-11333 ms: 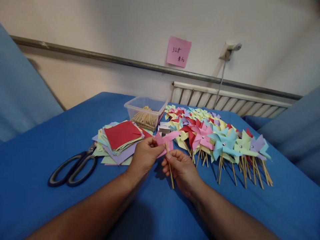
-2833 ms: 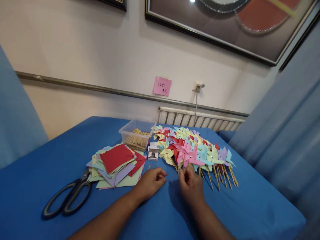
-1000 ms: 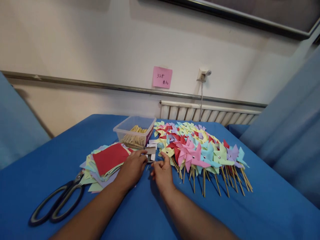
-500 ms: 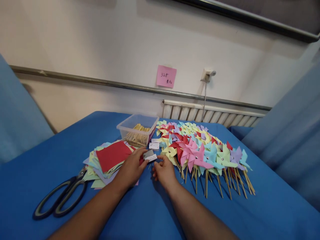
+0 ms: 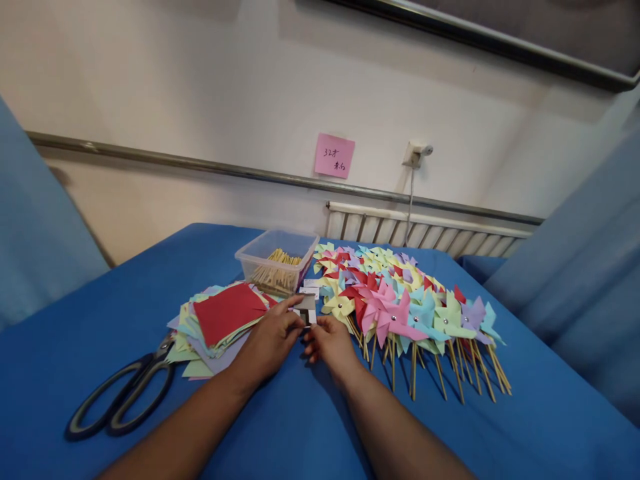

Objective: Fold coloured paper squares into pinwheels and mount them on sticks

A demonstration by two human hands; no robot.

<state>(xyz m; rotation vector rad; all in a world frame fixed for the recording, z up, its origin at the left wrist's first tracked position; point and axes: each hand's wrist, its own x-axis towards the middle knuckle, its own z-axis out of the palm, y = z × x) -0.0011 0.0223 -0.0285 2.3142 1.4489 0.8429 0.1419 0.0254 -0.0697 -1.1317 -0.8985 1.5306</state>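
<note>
A small white pin box is now pinched between the left hand and right hand at mid-table – a second ago it was only being reached for. The pink pinwheel has been laid with the others toward the right edge – pins appear to be wanted next.

Soft, even indoor light, faint shadows, sharp centre, wide-angle bending at the edges.

The desk wears a smooth, matt blue cloth, and on it lie matt coloured paper squares and paper pinwheels on thin wooden sticks with shiny metal pins. The tub is clear glossy plastic holding pale wooden sticks, and the scissors have glossy dark plastic handles.
</note>
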